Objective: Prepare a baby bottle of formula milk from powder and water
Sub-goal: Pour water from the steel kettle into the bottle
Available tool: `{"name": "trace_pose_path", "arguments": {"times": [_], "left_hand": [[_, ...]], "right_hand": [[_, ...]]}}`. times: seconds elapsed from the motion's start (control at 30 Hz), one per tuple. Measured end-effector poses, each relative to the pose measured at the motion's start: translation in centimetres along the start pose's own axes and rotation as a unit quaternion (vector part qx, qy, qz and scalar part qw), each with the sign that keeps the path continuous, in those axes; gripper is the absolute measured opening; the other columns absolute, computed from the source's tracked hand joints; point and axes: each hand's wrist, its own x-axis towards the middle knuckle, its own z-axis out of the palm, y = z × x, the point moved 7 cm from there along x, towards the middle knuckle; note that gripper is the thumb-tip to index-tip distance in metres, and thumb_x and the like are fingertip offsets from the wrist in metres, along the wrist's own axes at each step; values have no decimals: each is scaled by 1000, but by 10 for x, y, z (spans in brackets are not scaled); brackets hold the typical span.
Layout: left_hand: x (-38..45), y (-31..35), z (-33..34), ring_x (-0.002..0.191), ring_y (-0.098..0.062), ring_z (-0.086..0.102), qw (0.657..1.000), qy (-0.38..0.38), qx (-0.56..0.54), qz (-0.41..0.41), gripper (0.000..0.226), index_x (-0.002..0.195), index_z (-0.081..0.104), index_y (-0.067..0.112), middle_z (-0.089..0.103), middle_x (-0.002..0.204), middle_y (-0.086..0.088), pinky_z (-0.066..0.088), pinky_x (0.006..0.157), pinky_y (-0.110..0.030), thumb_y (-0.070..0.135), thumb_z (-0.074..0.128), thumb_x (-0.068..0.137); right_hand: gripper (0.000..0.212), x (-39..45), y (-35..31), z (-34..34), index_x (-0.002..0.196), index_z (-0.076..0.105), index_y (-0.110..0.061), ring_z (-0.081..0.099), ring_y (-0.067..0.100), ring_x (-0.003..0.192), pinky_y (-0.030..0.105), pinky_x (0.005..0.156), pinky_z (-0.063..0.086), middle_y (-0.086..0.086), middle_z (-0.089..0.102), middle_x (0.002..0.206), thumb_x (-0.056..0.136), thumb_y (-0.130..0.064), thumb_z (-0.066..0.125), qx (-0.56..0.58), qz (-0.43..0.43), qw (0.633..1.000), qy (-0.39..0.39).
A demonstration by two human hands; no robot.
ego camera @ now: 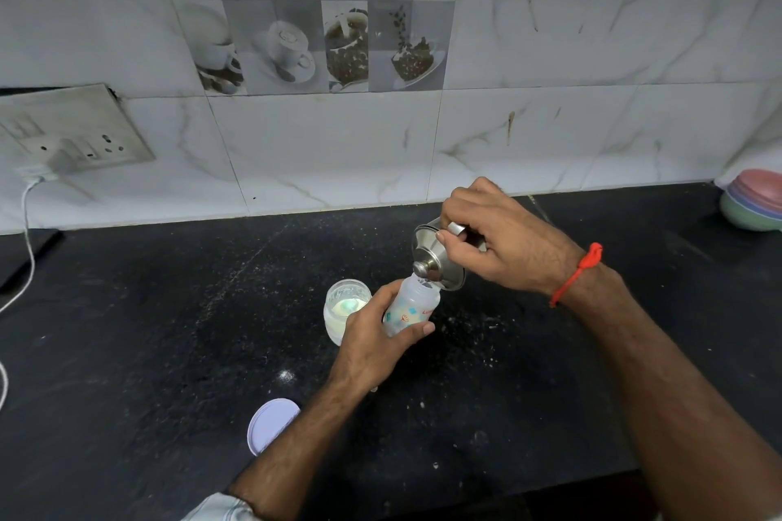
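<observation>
Left hand (372,332) grips the translucent printed baby bottle (409,307), tilted toward one o'clock; right hand (503,243) holds a steel funnel (436,258) at its mouth; powder jar (343,311) at nine o'clock; speckled black countertop (169,330), marble-tiled wall (550,55).

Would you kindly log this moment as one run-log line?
step: pouring into baby bottle | left hand: holds bottle tilted | right hand: tips steel cup at bottle mouth | open jar beside bottle

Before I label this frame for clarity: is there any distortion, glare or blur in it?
Head view: wide-angle bending curves the countertop edge and wall tiles; the steel vessel shows small bright reflections; the baby bottle print is soft, partly unreadable; the frame's corners look smeared.
</observation>
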Motion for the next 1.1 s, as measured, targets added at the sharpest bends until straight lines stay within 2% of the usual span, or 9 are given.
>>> {"name": "trace_pose_path", "arguments": {"times": [0.37, 0.73, 0.97, 1.1], "left_hand": [[2, -9, 2, 117, 0, 63, 1000, -2, 2, -9, 65, 139, 54, 42, 67, 125, 22, 59, 97, -32, 37, 86, 83], [2, -19, 2, 125, -10, 61, 1000, -3, 17, -16, 67, 143, 55, 34, 66, 134, 14, 57, 102, -41, 35, 86, 83], [2, -24, 2, 121, -8, 62, 1000, 2, 17, -18, 61, 133, 56, 44, 67, 126, 19, 58, 98, -35, 35, 88, 82], [2, -26, 2, 120, -6, 61, 1000, 2, 14, -21, 62, 134, 56, 45, 65, 124, 22, 54, 93, -25, 34, 88, 81]], "right_hand": [[14, 1, -2, -2, 86, 56, -14, 40, 17, 90, 39, 76, 47, -2, 51, 83, 99, -21, 57, -15, 0, 1000, -12], [15, 2, -3, -3, 88, 58, -13, 41, 17, 92, 37, 78, 46, -1, 52, 83, 99, -22, 57, -27, -6, 999, -17], [16, 3, -3, -1, 85, 55, -14, 39, 15, 91, 29, 75, 42, -2, 51, 83, 99, -22, 56, -32, -4, 999, -26], [16, 3, -4, 0, 84, 53, -17, 40, 16, 92, 27, 76, 41, -3, 50, 83, 99, -24, 55, -36, -3, 999, -33]]}}
